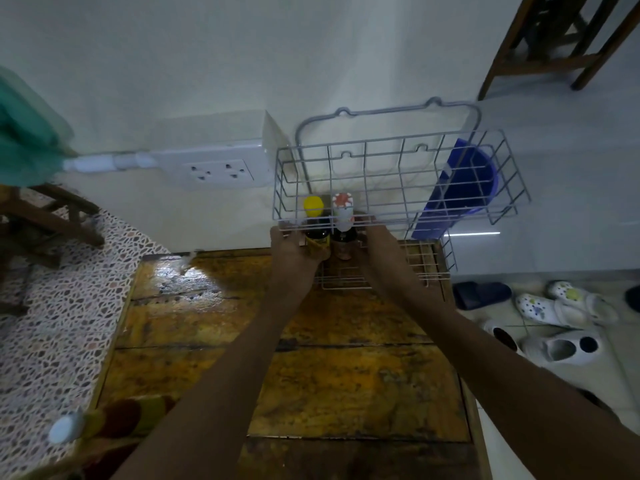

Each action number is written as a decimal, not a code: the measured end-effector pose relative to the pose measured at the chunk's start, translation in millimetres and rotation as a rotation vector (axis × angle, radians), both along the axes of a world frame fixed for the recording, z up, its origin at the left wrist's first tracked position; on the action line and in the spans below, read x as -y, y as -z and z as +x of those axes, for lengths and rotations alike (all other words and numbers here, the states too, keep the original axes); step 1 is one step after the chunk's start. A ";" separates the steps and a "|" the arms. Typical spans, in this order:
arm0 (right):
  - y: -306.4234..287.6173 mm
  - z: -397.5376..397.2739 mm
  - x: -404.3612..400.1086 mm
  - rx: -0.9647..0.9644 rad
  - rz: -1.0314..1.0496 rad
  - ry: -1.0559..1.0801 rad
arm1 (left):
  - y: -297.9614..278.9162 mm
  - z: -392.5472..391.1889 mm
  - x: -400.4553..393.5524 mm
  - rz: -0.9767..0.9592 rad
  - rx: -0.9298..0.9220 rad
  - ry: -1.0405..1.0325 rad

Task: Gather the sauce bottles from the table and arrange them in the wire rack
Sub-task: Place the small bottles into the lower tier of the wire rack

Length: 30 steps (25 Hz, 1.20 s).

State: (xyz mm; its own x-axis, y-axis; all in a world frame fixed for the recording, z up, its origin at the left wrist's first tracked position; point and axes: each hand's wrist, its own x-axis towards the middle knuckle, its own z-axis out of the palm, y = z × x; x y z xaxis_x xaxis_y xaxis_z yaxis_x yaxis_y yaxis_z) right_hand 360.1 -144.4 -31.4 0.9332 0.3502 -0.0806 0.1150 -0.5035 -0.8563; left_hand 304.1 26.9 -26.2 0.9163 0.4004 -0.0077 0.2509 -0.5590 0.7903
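Grey wire formed the rack (398, 178) at one o'clock, at the far edge of the worn yellow wooden table (346, 382). We had our left hand (294, 251) wrapped around the yellow-capped bottle (314, 223) and our right hand (379, 251) beside the red-and-white-capped bottle (343, 220); we could not tell whether the right fingers gripped it. Both bottles stood upright, side by side, in the rack's left end at twelve o'clock. White sandals (554, 323) lay at three o'clock.
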 end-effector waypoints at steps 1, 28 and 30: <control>-4.6 -2.8 -1.7 0.017 -0.064 0.017 | 2.4 -0.1 -0.6 0.007 0.004 -0.007; -15.1 -26.5 -3.8 0.161 -0.117 0.049 | 2.9 -26.2 9.5 -0.157 0.030 -0.003; -22.6 -47.1 4.9 0.202 -0.114 0.084 | -0.7 -59.8 11.4 -0.178 -0.044 -0.102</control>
